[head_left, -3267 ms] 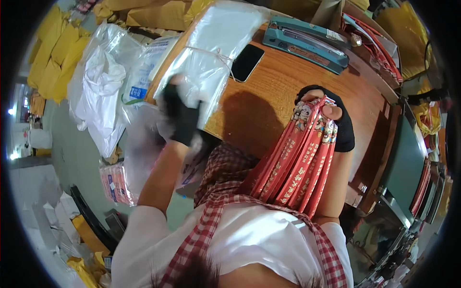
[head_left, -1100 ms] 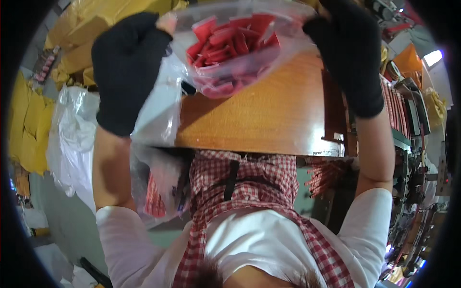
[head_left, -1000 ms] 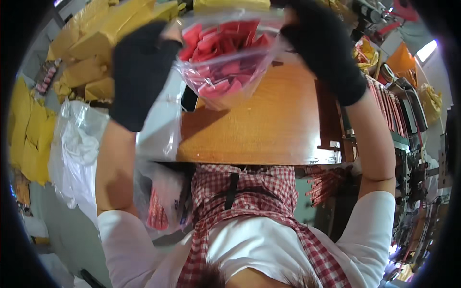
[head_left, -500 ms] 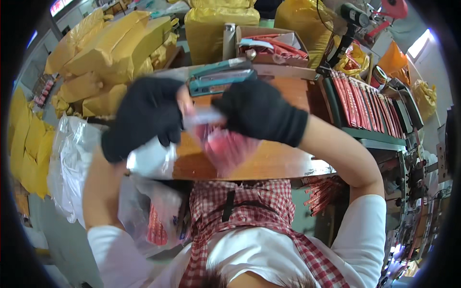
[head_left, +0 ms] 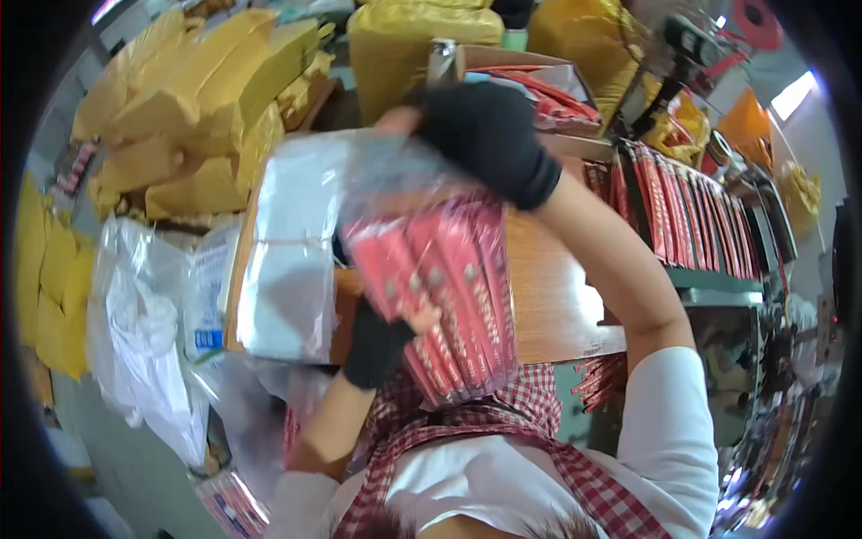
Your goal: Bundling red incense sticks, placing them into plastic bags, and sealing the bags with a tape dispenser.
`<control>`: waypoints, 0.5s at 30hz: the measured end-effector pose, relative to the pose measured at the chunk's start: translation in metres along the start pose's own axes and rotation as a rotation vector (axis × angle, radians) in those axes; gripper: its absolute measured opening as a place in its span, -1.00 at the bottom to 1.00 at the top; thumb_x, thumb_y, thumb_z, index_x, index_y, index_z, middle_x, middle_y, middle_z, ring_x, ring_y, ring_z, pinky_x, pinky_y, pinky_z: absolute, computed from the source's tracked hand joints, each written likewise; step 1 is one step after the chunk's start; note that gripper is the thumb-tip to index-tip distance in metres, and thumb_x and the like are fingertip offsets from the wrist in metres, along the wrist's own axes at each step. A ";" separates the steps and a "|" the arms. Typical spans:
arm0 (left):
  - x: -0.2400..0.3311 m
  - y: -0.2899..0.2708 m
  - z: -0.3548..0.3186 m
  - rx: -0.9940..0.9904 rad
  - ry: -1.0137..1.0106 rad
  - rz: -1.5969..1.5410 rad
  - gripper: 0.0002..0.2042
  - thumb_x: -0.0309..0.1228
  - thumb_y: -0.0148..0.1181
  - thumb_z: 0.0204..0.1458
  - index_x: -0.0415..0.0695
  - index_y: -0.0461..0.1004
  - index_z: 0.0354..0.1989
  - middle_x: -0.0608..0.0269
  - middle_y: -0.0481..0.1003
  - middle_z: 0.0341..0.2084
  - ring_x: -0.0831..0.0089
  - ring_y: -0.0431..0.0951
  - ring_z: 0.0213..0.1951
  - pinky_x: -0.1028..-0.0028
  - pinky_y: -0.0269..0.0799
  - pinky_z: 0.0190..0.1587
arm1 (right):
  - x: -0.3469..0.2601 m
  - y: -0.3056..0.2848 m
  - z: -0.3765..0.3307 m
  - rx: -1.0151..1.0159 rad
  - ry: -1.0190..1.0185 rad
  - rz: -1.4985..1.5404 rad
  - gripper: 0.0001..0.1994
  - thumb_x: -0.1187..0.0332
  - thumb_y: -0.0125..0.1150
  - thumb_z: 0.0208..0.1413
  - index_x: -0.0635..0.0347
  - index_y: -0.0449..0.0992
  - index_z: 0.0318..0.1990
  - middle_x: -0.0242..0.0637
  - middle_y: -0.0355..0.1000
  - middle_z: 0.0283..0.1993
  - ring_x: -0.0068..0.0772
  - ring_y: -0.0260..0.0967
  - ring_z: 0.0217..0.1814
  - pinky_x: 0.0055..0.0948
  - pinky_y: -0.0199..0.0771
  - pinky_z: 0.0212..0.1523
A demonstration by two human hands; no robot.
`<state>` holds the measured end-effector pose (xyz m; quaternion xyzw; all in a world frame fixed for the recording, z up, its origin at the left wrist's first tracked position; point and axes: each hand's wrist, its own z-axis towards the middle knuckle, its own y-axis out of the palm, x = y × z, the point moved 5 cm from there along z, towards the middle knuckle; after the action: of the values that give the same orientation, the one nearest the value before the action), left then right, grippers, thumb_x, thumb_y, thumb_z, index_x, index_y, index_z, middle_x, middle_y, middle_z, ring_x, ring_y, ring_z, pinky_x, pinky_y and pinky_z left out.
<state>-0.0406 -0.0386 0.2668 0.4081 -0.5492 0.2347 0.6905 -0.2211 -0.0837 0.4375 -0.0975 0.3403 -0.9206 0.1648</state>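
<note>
In front of my chest is a clear plastic bag of red paper packets (head_left: 453, 301), tilted, its lower end near my checked apron. My left hand (head_left: 382, 341), in a black glove with bare fingertips, grips the bag's lower left side, thumb across the front. Above it my right hand (head_left: 485, 139), gloved the same way and smeared by motion, is closed on the bag's loose clear top. A stack of flat clear plastic bags (head_left: 292, 251) lies on the left part of the wooden table (head_left: 557, 301). The bag hides the table's middle.
Yellow wrapped bundles (head_left: 197, 99) are piled at the far left. An open cardboard box (head_left: 539, 85) with red strips stands at the back. A rack of red packets (head_left: 691, 211) is on the right. White plastic sacks (head_left: 135, 314) hang by the table's left side.
The bag has turned and come closer, its red packets now in plain view. My left hand has dropped to its lower side; my right hand has risen slightly. The stacked bags are uncovered.
</note>
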 end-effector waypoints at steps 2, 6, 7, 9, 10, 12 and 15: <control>-0.034 -0.016 0.030 -0.008 -0.232 -0.082 -0.55 -0.53 0.37 -0.18 -0.21 0.42 -0.04 0.27 0.51 -0.23 0.49 0.52 -0.21 0.46 0.47 -0.14 | 0.095 0.039 -0.023 0.087 0.398 -0.037 -0.83 0.26 0.14 0.02 0.10 0.44 -0.26 -0.16 0.48 -0.45 -0.08 0.47 -0.39 -0.20 0.41 -0.42; -0.082 -0.003 0.070 -0.132 -0.439 -0.172 -0.56 -0.50 0.35 -0.14 -0.22 0.41 -0.02 0.27 0.52 -0.22 0.47 0.53 -0.18 0.45 0.44 -0.08 | 0.209 0.135 -0.134 0.072 0.787 -0.033 -0.44 -0.05 0.21 -0.03 0.17 0.31 0.00 0.07 0.44 -0.15 0.17 0.38 -0.08 0.02 0.36 -0.13; -0.095 0.004 0.081 -0.150 -0.419 -0.214 -0.58 -0.49 0.36 -0.14 -0.20 0.44 -0.04 0.28 0.53 -0.24 0.50 0.52 -0.19 0.46 0.44 -0.10 | 0.222 0.148 -0.134 0.091 0.749 0.128 -0.36 -0.15 0.17 -0.04 0.18 0.27 0.04 0.11 0.41 -0.09 0.24 0.34 -0.03 0.08 0.32 -0.08; -0.122 0.000 0.104 -0.194 -0.387 -0.186 -0.62 -0.47 0.37 -0.14 -0.18 0.47 -0.09 0.28 0.53 -0.28 0.51 0.53 -0.22 0.47 0.43 -0.11 | 0.210 0.149 -0.077 -0.100 0.755 -0.117 -0.44 -0.04 0.19 -0.04 0.12 0.32 0.03 0.05 0.43 -0.14 0.16 0.37 -0.04 0.02 0.36 -0.11; -0.126 0.000 0.112 -0.176 -0.459 -0.213 -0.65 -0.47 0.37 -0.14 -0.17 0.48 -0.12 0.29 0.53 -0.31 0.50 0.53 -0.22 0.47 0.43 -0.12 | 0.191 0.138 -0.043 -0.094 0.596 -0.138 -0.53 0.09 0.21 -0.05 0.10 0.36 -0.01 -0.01 0.44 -0.15 0.11 0.39 -0.08 -0.04 0.39 -0.15; -0.145 -0.009 0.140 -0.131 -0.480 -0.296 -0.67 -0.50 0.34 -0.13 -0.15 0.47 -0.14 0.30 0.53 -0.32 0.46 0.53 -0.21 0.46 0.44 -0.12 | 0.159 0.117 -0.001 -0.090 0.437 -0.152 -0.60 0.23 0.24 -0.06 0.09 0.39 -0.04 -0.08 0.45 -0.17 0.06 0.41 -0.12 -0.09 0.42 -0.20; -0.158 -0.052 0.162 0.018 -0.457 -0.581 -0.62 -0.52 0.33 -0.13 -0.14 0.44 -0.08 0.29 0.52 -0.24 0.43 0.54 -0.19 0.44 0.45 -0.10 | 0.125 0.103 -0.026 -0.039 0.358 -0.200 -0.71 0.26 0.20 -0.03 0.03 0.43 -0.11 -0.19 0.39 -0.22 -0.07 0.41 -0.14 -0.17 0.40 -0.24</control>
<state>-0.1377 -0.1804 0.1113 0.5950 -0.5483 -0.0636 0.5842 -0.3204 -0.1877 0.3588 0.0312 0.3706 -0.9282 0.0077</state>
